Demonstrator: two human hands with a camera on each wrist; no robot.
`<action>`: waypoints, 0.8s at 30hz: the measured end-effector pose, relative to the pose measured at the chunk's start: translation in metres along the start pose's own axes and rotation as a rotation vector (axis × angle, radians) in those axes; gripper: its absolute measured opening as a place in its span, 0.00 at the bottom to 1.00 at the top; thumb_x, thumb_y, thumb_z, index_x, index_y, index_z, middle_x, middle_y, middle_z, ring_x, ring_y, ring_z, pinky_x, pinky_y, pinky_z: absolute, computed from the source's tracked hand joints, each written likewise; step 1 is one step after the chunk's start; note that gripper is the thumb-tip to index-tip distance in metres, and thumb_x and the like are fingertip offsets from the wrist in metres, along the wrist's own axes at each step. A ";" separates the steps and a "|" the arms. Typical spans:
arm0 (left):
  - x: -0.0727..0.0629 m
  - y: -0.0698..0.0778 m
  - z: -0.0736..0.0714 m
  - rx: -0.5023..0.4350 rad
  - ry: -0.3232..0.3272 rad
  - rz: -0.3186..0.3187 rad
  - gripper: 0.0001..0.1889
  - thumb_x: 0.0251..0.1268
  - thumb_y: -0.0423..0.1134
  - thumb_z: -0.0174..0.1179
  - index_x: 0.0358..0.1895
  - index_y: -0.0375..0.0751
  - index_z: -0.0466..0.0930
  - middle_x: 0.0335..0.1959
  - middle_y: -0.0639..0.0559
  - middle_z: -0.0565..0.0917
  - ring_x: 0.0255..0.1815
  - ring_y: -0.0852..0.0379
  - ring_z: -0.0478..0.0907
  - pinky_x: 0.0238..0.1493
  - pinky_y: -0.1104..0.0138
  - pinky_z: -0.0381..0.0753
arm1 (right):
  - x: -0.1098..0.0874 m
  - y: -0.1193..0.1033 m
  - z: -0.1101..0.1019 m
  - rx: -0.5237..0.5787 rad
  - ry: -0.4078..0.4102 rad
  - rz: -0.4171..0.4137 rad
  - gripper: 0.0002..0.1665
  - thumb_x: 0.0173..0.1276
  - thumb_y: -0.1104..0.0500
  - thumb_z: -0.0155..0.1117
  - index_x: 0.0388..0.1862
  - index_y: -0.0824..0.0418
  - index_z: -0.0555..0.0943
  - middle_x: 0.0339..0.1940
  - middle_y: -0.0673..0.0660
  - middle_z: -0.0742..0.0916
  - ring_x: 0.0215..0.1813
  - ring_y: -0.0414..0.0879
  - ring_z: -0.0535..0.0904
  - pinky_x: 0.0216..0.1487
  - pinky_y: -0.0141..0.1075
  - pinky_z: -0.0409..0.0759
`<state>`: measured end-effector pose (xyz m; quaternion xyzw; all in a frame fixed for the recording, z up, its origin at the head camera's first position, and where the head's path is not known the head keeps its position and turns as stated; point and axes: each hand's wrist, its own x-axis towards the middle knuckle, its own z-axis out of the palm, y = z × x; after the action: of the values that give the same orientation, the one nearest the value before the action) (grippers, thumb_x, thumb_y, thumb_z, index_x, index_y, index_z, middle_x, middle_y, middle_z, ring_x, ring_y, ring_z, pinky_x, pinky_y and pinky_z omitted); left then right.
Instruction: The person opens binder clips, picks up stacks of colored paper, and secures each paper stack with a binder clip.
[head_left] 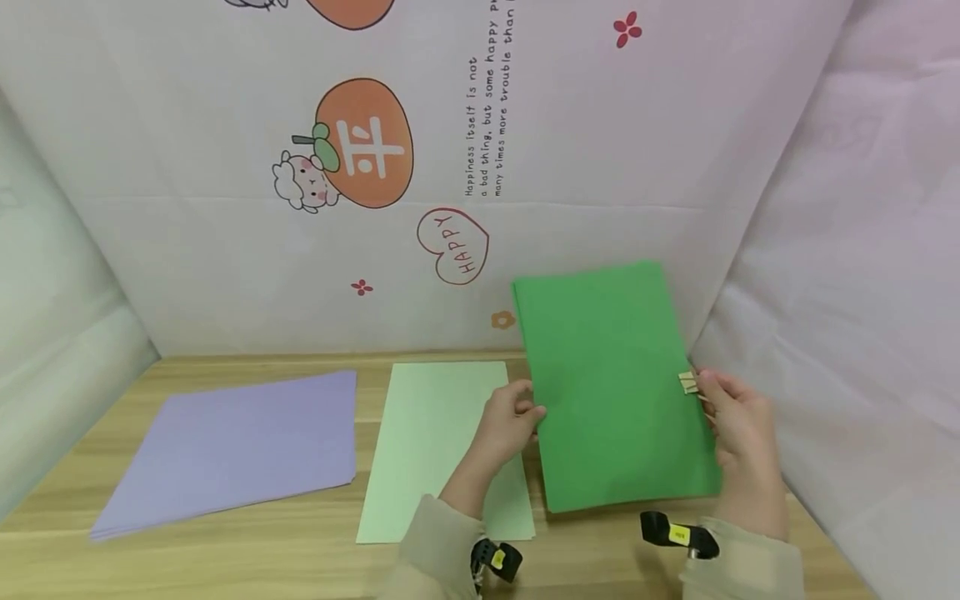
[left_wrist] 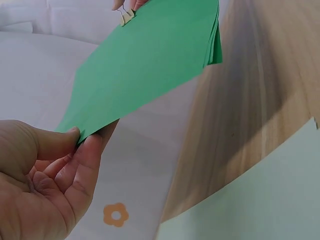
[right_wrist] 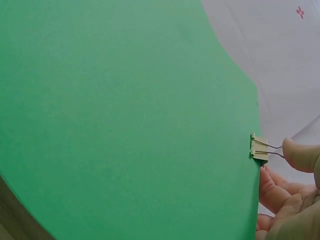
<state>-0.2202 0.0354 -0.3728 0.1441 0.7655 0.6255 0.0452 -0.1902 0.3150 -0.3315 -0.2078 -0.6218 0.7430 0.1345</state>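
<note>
A stack of green paper (head_left: 611,392) is held up, tilted, above the right part of the table. My left hand (head_left: 512,421) pinches its left edge between thumb and fingers; in the left wrist view the thumb (left_wrist: 62,143) lies on the front sheet. On the stack's right edge sits a pale yellow binder clip (right_wrist: 259,147) with wire handles. My right hand (head_left: 738,417) grips the clip, its thumb at the wire handles and the other fingers behind the paper edge. At one corner the green sheets fan slightly apart in the left wrist view.
A stack of pale green paper (head_left: 427,450) lies mid-table, partly under my left forearm. Farther left is a stack of purple paper (head_left: 240,454). The wooden table (head_left: 300,533) meets a white printed cloth (head_left: 225,275) at the back, with white cloth on both sides.
</note>
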 end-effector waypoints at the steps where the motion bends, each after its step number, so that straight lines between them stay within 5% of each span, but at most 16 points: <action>1: 0.000 -0.001 0.000 -0.001 -0.001 -0.005 0.22 0.70 0.27 0.57 0.66 0.30 0.70 0.19 0.54 0.70 0.24 0.56 0.77 0.37 0.55 0.87 | 0.001 0.001 0.000 -0.004 -0.002 0.004 0.11 0.71 0.52 0.63 0.26 0.42 0.85 0.27 0.37 0.85 0.31 0.33 0.78 0.32 0.25 0.75; 10: 0.002 -0.007 0.002 0.028 -0.026 -0.033 0.26 0.72 0.29 0.56 0.72 0.33 0.66 0.17 0.57 0.61 0.23 0.62 0.69 0.34 0.66 0.86 | 0.010 0.012 -0.008 -0.085 -0.083 0.091 0.06 0.69 0.49 0.66 0.31 0.44 0.82 0.31 0.37 0.84 0.37 0.34 0.76 0.40 0.26 0.77; 13: 0.003 -0.008 0.004 0.035 -0.034 -0.050 0.26 0.72 0.29 0.57 0.71 0.33 0.66 0.18 0.56 0.65 0.23 0.62 0.70 0.33 0.67 0.86 | 0.013 0.016 -0.012 -0.101 -0.111 0.115 0.04 0.70 0.50 0.64 0.37 0.47 0.81 0.31 0.37 0.84 0.38 0.34 0.76 0.43 0.25 0.77; 16: 0.003 -0.008 0.007 0.040 -0.037 -0.061 0.26 0.71 0.29 0.57 0.71 0.33 0.67 0.23 0.51 0.76 0.24 0.60 0.75 0.33 0.65 0.86 | 0.016 0.019 -0.015 -0.184 -0.129 0.124 0.21 0.72 0.47 0.61 0.59 0.54 0.77 0.34 0.35 0.82 0.42 0.33 0.75 0.46 0.25 0.75; 19: 0.004 -0.010 0.009 0.049 -0.039 -0.073 0.26 0.71 0.29 0.58 0.71 0.33 0.67 0.26 0.50 0.78 0.23 0.59 0.77 0.32 0.64 0.86 | 0.018 0.021 -0.017 -0.301 -0.143 0.124 0.43 0.72 0.42 0.59 0.77 0.62 0.59 0.41 0.37 0.80 0.46 0.33 0.74 0.56 0.30 0.74; 24: 0.004 -0.016 0.010 0.050 -0.054 -0.111 0.27 0.71 0.29 0.58 0.71 0.32 0.65 0.24 0.51 0.77 0.21 0.60 0.76 0.30 0.67 0.85 | 0.021 0.022 -0.018 -0.434 -0.179 0.134 0.48 0.75 0.42 0.55 0.80 0.67 0.50 0.58 0.51 0.76 0.54 0.40 0.73 0.69 0.42 0.71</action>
<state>-0.2242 0.0435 -0.3902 0.1193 0.7862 0.5986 0.0971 -0.1982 0.3364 -0.3583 -0.2060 -0.7610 0.6149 -0.0185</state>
